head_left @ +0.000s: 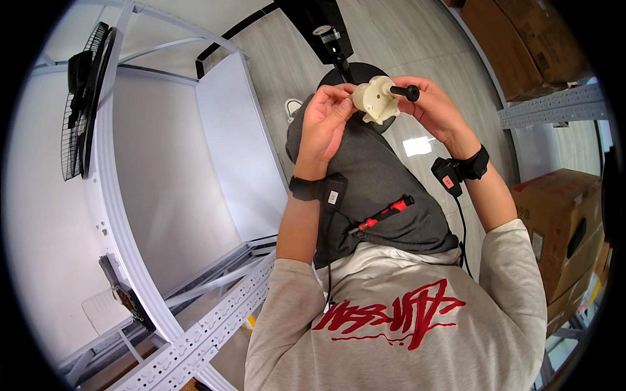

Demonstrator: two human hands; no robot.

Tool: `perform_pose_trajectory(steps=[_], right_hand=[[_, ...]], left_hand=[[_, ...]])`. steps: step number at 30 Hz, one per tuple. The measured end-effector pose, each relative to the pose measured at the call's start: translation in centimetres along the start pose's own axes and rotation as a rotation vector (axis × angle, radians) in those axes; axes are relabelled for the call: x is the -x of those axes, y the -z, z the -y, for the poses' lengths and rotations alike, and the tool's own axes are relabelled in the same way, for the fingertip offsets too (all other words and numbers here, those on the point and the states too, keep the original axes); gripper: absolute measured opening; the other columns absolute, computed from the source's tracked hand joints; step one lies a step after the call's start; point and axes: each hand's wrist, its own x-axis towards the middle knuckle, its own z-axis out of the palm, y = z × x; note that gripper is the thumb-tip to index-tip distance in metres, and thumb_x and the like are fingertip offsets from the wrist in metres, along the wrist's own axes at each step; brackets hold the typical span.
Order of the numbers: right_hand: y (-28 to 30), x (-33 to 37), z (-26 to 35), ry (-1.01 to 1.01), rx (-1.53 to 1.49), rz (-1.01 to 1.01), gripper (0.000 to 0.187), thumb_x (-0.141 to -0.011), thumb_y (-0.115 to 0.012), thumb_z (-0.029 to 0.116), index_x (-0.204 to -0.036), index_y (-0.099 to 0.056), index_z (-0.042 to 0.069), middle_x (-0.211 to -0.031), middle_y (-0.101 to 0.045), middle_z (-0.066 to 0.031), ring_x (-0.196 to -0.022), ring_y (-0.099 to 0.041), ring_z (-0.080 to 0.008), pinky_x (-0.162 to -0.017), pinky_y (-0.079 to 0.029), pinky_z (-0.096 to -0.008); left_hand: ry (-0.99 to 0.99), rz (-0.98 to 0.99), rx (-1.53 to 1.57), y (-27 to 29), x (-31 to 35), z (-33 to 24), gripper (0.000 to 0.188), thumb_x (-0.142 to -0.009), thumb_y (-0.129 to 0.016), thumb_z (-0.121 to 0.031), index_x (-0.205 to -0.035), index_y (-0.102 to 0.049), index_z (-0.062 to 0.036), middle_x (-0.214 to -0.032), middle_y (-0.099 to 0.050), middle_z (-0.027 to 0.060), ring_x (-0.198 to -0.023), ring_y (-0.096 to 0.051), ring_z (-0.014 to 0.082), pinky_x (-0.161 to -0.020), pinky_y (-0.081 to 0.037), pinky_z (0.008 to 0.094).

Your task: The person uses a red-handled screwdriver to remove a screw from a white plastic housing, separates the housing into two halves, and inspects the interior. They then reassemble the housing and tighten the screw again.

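Observation:
Both of my hands hold up a cream plastic housing (371, 103) with tabs along its edge and a cylindrical boss. A black knob-like piece (407, 93) sticks out from the boss on its right side. My left hand (324, 122) pinches the left side between thumb and fingers. On the other side, my right hand (438, 112) has its fingers curled around the back of the housing, partly hidden by it and the black piece. Across my lap lies a red and black screwdriver (385, 215), touched by neither hand.
Past the housing, a black round base (355, 73) with a black stand (321, 36) is on the floor. White metal shelving (104, 195) rises at left, holding a black fan grille (73, 130). Cardboard boxes (554, 195) stand at right. Black devices (450, 176) are strapped to my wrists, with cables.

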Motion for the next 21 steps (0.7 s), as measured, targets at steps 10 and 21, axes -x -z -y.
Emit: perform_pose_trajectory(steps=[10,21], right_hand=[[-2.6,-1.8,1.1,0.012,0.121,0.115,0.036,-0.091,-0.059,0.016,-0.121,-0.059,-0.004,-0.113,-0.064,-0.0069,-0.104,-0.061,-0.0131,-0.09,-0.05,-0.0281],[-9.3,-4.9,1.6,-0.03,0.16,0.385,0.038,-0.091,-0.064,0.021,-0.12,-0.06,-0.003,-0.111,-0.064,-0.0062,-0.101,-0.061,-0.0132,-0.089,-0.051,-0.0282]], left_hand=[[0.008,-0.136,0.061,-0.4,0.9,-3.4,0.019,-0.095,-0.055,-0.007,-0.114,-0.052,-0.0031,-0.117,-0.058,0.0108,-0.11,-0.056,0.0205,-0.096,-0.045,0.0369],[-0.025,-0.207,0.069,1.9,4.4,-8.8,0.021,-0.099,-0.053,-0.02,-0.113,-0.054,-0.0041,-0.113,-0.059,0.0083,-0.106,-0.057,0.0185,-0.095,-0.046,0.0357]])
